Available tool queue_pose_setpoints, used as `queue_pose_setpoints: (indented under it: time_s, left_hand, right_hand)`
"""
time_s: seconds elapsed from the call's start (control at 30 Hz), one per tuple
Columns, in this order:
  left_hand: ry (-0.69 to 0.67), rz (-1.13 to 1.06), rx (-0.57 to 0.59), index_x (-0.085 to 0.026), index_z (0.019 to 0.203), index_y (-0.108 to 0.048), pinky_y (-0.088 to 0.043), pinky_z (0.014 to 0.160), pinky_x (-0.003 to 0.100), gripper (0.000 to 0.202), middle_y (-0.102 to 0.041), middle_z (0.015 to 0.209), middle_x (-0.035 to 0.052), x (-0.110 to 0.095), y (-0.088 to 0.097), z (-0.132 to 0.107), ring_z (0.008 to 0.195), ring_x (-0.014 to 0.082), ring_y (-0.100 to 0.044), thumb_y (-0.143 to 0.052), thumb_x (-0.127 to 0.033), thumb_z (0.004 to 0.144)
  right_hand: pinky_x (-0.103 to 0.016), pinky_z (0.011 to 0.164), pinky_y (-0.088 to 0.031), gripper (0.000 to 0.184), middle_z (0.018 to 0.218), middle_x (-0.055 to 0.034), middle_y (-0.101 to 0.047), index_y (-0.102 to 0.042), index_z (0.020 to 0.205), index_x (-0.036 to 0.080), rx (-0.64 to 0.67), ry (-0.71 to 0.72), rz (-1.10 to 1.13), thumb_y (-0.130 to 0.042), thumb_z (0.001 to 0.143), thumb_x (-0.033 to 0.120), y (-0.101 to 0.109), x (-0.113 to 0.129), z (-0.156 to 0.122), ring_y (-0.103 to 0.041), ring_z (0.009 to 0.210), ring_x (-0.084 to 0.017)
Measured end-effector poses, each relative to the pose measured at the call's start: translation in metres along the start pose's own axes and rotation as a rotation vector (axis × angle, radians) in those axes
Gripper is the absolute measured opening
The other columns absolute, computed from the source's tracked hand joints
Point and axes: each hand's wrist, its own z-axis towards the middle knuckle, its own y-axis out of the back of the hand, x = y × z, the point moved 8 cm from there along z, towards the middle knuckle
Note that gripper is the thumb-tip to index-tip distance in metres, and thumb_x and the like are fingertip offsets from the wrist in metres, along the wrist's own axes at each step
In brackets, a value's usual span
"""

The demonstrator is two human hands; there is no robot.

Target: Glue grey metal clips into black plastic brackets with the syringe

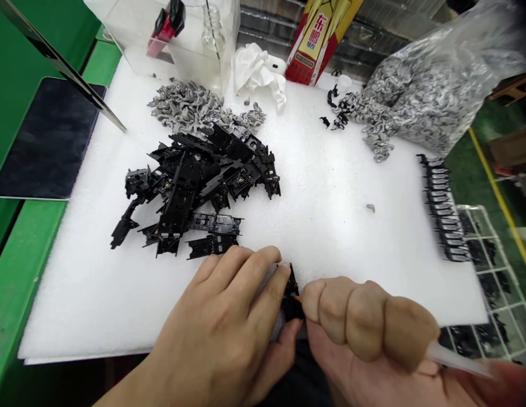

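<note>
Your left hand pinches a small black part at the near edge of the white foam mat, your right hand fisted around a pale tool handle right beside it, the heap of black parts just beyond.

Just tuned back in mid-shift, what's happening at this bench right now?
The left hand pinches a small black part at the near edge of the white foam mat. The right hand, fisted around a translucent tool, holds its tip at that part. A pile of black parts lies just beyond the hands, a bag of grey pieces sits far right, and a row of black parts lines the mat's right edge.
</note>
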Motion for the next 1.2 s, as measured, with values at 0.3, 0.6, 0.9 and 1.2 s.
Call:
queue_pose_setpoints:
  time_s: [0.3,0.6,0.9,1.2]
  left_hand:
    - [-0.01,0.024,0.006,-0.008,0.131,-0.067,-0.052,0.081,0.048,0.036,-0.067,0.131,0.0153,-0.001,-0.001,-0.001,0.104,0.0306,-0.058,-0.062,-0.026,0.1]
    - [0.001,0.008,0.004,-0.007,0.129,-0.068,-0.051,0.079,0.048,0.035,-0.067,0.13,0.015,-0.001,-0.001,-0.001,0.103,0.03,-0.058,-0.063,-0.026,0.099]
    - [-0.009,0.042,-0.041,-0.009,0.131,-0.069,-0.054,0.085,0.047,0.036,-0.068,0.13,0.0144,-0.001,0.003,-0.002,0.105,0.03,-0.059,-0.063,-0.026,0.099]
    - [-0.075,0.193,-0.124,-0.018,0.133,-0.07,-0.052,0.091,0.039,0.036,-0.07,0.134,0.0083,0.004,0.005,-0.01,0.111,0.0259,-0.062,-0.058,-0.034,0.103]
  right_hand:
    - [-0.044,0.066,-0.042,0.069,0.058,0.0027,-0.035,-0.028,0.062,0.023,-0.014,-0.015,0.002,-0.028,0.104,0.078,0.0,-0.001,0.0,-0.045,0.062,-0.019]
    - [-0.044,0.065,-0.044,0.069,0.058,0.0026,-0.036,-0.03,0.062,0.022,-0.042,-0.005,-0.059,-0.028,0.104,0.077,0.001,0.0,0.001,-0.047,0.062,-0.018]
    - [-0.04,0.06,-0.042,0.059,0.06,0.0044,-0.032,-0.036,0.069,0.024,-0.017,0.053,-0.124,-0.037,0.106,0.069,-0.011,0.038,0.022,-0.042,0.059,-0.017]
    - [-0.046,0.094,-0.051,0.059,0.09,-0.0058,-0.067,-0.065,0.081,0.024,0.261,0.37,-0.971,-0.036,0.106,0.068,-0.035,0.069,0.195,-0.066,0.097,-0.025]
